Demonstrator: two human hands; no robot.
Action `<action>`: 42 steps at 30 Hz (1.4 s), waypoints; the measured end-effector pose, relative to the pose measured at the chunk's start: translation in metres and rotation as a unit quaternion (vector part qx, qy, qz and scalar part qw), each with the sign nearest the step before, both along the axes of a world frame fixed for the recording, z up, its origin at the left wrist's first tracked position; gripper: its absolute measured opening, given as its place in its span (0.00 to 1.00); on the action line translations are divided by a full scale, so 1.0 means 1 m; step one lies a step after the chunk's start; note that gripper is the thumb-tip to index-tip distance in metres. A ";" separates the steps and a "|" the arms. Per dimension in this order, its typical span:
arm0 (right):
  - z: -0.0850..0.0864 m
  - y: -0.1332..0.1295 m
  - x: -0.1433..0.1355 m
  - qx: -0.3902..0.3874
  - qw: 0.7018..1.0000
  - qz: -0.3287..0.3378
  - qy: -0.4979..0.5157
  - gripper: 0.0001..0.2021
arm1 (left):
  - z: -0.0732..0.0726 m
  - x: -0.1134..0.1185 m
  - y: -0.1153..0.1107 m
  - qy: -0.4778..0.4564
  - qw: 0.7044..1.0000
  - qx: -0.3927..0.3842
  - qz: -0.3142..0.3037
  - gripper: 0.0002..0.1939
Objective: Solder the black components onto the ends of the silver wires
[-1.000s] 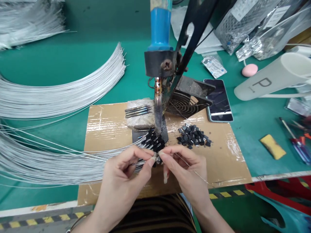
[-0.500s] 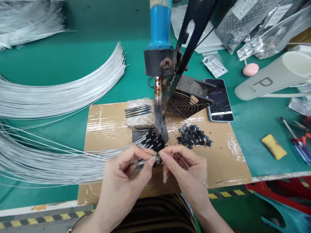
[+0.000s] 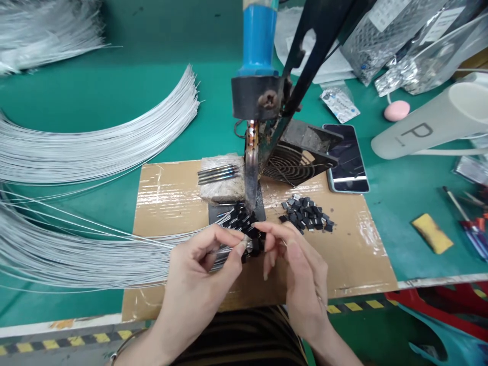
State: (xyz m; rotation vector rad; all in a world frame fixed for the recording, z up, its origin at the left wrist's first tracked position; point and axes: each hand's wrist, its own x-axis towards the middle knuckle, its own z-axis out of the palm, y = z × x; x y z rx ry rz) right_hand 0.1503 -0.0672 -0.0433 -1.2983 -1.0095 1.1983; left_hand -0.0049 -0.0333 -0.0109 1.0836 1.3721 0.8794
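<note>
My left hand [image 3: 208,269] is closed in a pinch, thumb against index finger, on a thin white wire. Just past its fingertips shows a small black connector [image 3: 258,246] with a silvery end. My right hand [image 3: 299,269] is just right of the connector, its fingers curled round a thin strand of solder wire [image 3: 318,299], mostly hidden by the hand. Above both hands hangs a soldering iron [image 3: 251,168] with a blue handle, pointing down on a black stand. Beneath its tip lies a cluster of black connectors [image 3: 237,216] on wire ends.
White wire bundles [image 3: 95,152] lie at the left. Loose black connector pieces [image 3: 307,213] are heaped on the cardboard [image 3: 163,188]. Behind stand a wrapped block [image 3: 219,190] with metal rods and a black fan [image 3: 293,162]. A phone [image 3: 348,160], cup [image 3: 419,129] and yellow sponge [image 3: 431,233] are rightward.
My right hand has drawn slightly right, away from the left fingertips, and its fingers have lifted and loosened, uncovering the black connector. The left hand keeps its pinch. The view has shifted slightly.
</note>
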 end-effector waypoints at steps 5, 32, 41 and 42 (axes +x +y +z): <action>0.002 -0.003 0.006 0.004 0.998 -0.005 -0.067 0.15 | -0.003 0.001 0.002 0.021 1.000 0.003 -0.003 0.06; 0.013 0.020 0.005 0.050 0.997 -0.015 -0.048 0.11 | 0.002 0.003 0.027 0.052 0.998 0.025 0.018 0.06; 0.016 0.026 0.005 0.048 0.997 -0.020 -0.048 0.11 | 0.004 0.004 0.031 0.043 0.998 0.028 0.020 0.05; 0.016 0.025 0.005 0.049 0.997 -0.021 -0.049 0.10 | 0.004 0.004 0.031 0.041 0.999 0.028 0.019 0.05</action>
